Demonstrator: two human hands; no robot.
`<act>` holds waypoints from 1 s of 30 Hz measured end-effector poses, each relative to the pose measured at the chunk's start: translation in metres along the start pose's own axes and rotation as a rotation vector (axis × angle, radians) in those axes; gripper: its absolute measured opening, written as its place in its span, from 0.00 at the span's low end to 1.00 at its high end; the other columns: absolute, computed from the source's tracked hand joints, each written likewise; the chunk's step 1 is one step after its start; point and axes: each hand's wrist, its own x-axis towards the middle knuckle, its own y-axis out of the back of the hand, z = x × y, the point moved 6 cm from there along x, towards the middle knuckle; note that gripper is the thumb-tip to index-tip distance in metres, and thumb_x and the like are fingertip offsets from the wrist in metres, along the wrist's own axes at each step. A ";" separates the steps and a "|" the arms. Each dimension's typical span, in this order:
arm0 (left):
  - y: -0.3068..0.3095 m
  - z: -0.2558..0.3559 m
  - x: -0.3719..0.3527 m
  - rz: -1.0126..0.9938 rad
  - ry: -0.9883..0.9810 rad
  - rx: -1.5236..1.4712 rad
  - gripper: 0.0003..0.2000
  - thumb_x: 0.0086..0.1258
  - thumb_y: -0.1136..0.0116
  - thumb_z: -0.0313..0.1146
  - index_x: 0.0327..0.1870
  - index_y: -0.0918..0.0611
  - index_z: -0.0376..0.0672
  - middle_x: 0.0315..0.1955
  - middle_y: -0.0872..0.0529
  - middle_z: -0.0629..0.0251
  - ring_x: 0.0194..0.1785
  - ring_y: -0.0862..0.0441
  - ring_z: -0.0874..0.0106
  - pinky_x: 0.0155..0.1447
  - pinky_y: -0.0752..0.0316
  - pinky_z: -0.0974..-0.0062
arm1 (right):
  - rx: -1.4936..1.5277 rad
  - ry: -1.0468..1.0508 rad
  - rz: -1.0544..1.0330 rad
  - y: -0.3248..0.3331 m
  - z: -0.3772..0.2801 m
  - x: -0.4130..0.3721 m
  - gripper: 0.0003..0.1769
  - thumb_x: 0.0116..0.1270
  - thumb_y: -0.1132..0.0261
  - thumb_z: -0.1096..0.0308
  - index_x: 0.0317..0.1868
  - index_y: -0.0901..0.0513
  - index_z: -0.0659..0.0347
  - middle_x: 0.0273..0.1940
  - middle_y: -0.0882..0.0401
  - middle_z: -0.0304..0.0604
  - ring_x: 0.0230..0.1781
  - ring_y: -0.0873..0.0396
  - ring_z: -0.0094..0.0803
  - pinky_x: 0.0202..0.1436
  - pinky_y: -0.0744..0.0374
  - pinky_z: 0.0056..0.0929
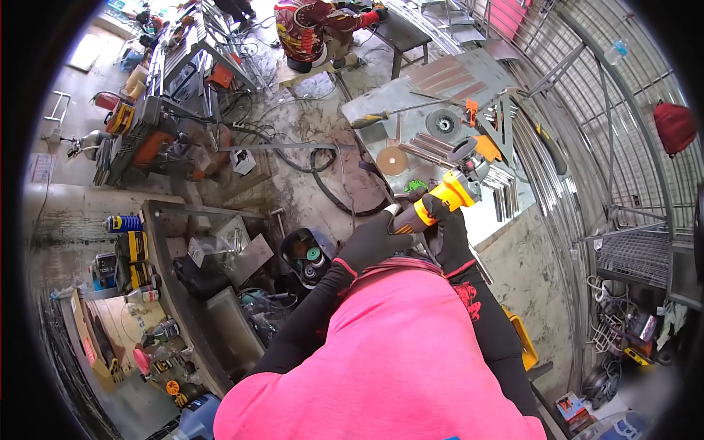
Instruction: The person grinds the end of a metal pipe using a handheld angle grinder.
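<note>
Both my hands wear black gloves and hold a yellow angle grinder. My left hand is wrapped round its rear handle. My right hand grips the body just behind the head. The grinder's head and orange guard point away from me, over the near part of a grey metal worktable. On the table lie several flat metal strips, a dark grinding disc and a tan disc. My pink shirt fills the bottom of the view.
Another person in a red patterned shirt works at the far end. A cluttered bench with spray cans and tools stands on the left, and an open bucket of discs sits by my left arm. Cables cross the floor. Metal grilles line the right.
</note>
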 end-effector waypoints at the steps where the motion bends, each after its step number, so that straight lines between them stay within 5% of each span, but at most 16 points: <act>1: -0.003 -0.004 0.002 -0.044 0.004 0.020 0.40 0.68 0.24 0.52 0.73 0.22 0.33 0.52 0.09 0.44 0.54 0.08 0.52 0.60 0.17 0.58 | -0.036 0.022 -0.003 0.000 -0.001 0.000 0.22 0.74 0.22 0.68 0.63 0.16 0.67 0.54 0.12 0.42 0.53 0.12 0.30 0.62 0.14 0.34; 5: -0.010 -0.016 0.013 -0.121 -0.020 -0.025 0.33 0.66 0.24 0.52 0.63 0.16 0.34 0.49 0.08 0.45 0.52 0.07 0.54 0.58 0.16 0.58 | -0.166 0.075 0.007 -0.014 -0.012 -0.005 0.23 0.73 0.22 0.69 0.64 0.16 0.65 0.52 0.13 0.40 0.51 0.12 0.29 0.60 0.14 0.32; 12: -0.002 0.001 0.011 -0.058 -0.107 0.028 0.32 0.68 0.21 0.42 0.68 0.17 0.33 0.49 0.07 0.55 0.52 0.09 0.67 0.61 0.17 0.64 | -0.217 0.098 -0.069 -0.018 -0.023 0.001 0.23 0.72 0.22 0.68 0.63 0.17 0.62 0.56 0.12 0.44 0.56 0.12 0.33 0.65 0.14 0.37; 14: -0.005 0.003 0.023 -0.116 -0.246 -0.176 0.32 0.67 0.21 0.39 0.70 0.18 0.33 0.51 0.07 0.60 0.55 0.10 0.69 0.65 0.17 0.65 | -0.467 0.061 -0.093 -0.014 -0.020 0.002 0.26 0.72 0.22 0.65 0.66 0.17 0.63 0.54 0.11 0.44 0.58 0.12 0.31 0.63 0.14 0.35; 15: -0.006 0.015 0.023 -0.193 -0.261 -0.375 0.29 0.66 0.21 0.35 0.67 0.16 0.34 0.50 0.07 0.64 0.50 0.10 0.72 0.58 0.14 0.70 | -0.510 0.062 -0.108 -0.031 -0.029 -0.004 0.30 0.72 0.20 0.60 0.68 0.18 0.65 0.51 0.10 0.39 0.49 0.13 0.24 0.50 0.14 0.29; 16: -0.006 0.013 0.022 -0.207 -0.262 -0.367 0.29 0.66 0.21 0.35 0.67 0.16 0.34 0.50 0.07 0.64 0.50 0.10 0.72 0.58 0.14 0.70 | -0.502 0.070 -0.097 -0.035 -0.038 -0.009 0.30 0.72 0.20 0.60 0.68 0.18 0.65 0.51 0.10 0.39 0.49 0.13 0.24 0.50 0.14 0.29; 19: 0.005 -0.012 0.029 -0.066 -0.068 -0.517 0.24 0.64 0.22 0.32 0.61 0.14 0.34 0.43 0.08 0.66 0.37 0.12 0.79 0.41 0.17 0.77 | -1.291 0.190 0.018 -0.017 -0.058 -0.018 0.39 0.72 0.20 0.49 0.75 0.21 0.61 0.65 0.13 0.50 0.64 0.13 0.40 0.67 0.16 0.38; 20: 0.008 -0.015 0.035 -0.088 -0.068 -0.503 0.24 0.64 0.22 0.32 0.61 0.14 0.34 0.43 0.08 0.66 0.37 0.12 0.79 0.41 0.17 0.77 | -1.276 0.218 0.025 -0.009 -0.067 -0.028 0.40 0.72 0.21 0.49 0.76 0.22 0.62 0.71 0.17 0.53 0.73 0.17 0.44 0.75 0.20 0.39; 22: 0.045 -0.017 0.050 0.260 -0.111 -0.155 0.23 0.62 0.22 0.40 0.53 0.11 0.35 0.36 0.06 0.61 0.37 0.10 0.71 0.43 0.15 0.65 | -1.218 0.265 0.183 0.042 -0.075 -0.049 0.38 0.73 0.22 0.50 0.76 0.21 0.61 0.71 0.17 0.54 0.74 0.17 0.45 0.76 0.20 0.39; 24: 0.071 -0.016 0.062 0.371 -0.069 0.045 0.22 0.60 0.23 0.42 0.49 0.12 0.36 0.34 0.06 0.54 0.36 0.07 0.66 0.42 0.16 0.63 | -1.363 0.337 0.362 0.097 -0.084 -0.080 0.38 0.73 0.23 0.51 0.75 0.21 0.62 0.70 0.17 0.56 0.73 0.17 0.47 0.74 0.19 0.41; 25: 0.081 -0.013 0.071 0.393 -0.044 0.160 0.22 0.59 0.24 0.45 0.48 0.12 0.37 0.37 0.05 0.51 0.39 0.06 0.56 0.46 0.15 0.58 | -1.462 0.318 0.438 0.122 -0.085 -0.094 0.38 0.73 0.23 0.51 0.75 0.21 0.63 0.69 0.16 0.56 0.71 0.16 0.48 0.72 0.18 0.42; 30: 0.099 -0.009 0.112 0.434 -0.047 0.400 0.26 0.57 0.25 0.51 0.50 0.12 0.39 0.39 0.06 0.47 0.46 0.06 0.47 0.52 0.15 0.51 | -1.437 0.071 0.528 0.176 -0.064 -0.133 0.38 0.70 0.21 0.53 0.74 0.21 0.64 0.64 0.14 0.56 0.64 0.13 0.50 0.66 0.16 0.43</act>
